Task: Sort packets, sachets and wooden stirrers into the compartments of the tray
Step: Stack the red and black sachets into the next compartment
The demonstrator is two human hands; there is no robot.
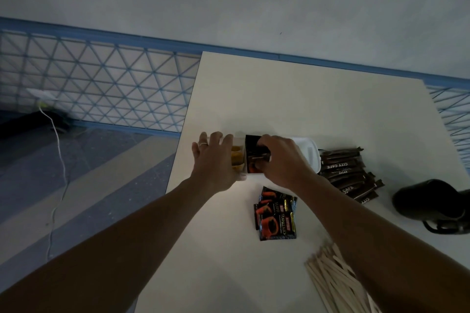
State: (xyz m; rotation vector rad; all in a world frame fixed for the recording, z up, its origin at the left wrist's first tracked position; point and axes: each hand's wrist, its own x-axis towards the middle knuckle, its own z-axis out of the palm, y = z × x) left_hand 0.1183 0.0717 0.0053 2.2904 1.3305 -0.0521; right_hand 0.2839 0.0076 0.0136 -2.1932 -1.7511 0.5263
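Note:
A white compartment tray (309, 152) sits mid-table. My left hand (216, 160) rests on its left end, fingers spread over a compartment with yellow sachets (237, 157). My right hand (279, 160) grips black coffee packets (255, 154) standing upright in the tray's middle compartment. Three more black and orange coffee packets (276, 213) lie on the table in front of the tray. Brown sugar stick sachets (348, 175) are fanned out to the right of the tray. A heap of wooden stirrers (333, 279) lies at the near right, partly under my right forearm.
A black mug (429, 201) lies on its side at the right table edge. The white table (305, 99) ends on the left at a tiled floor with a white cable (59, 150) and a blue lattice wall.

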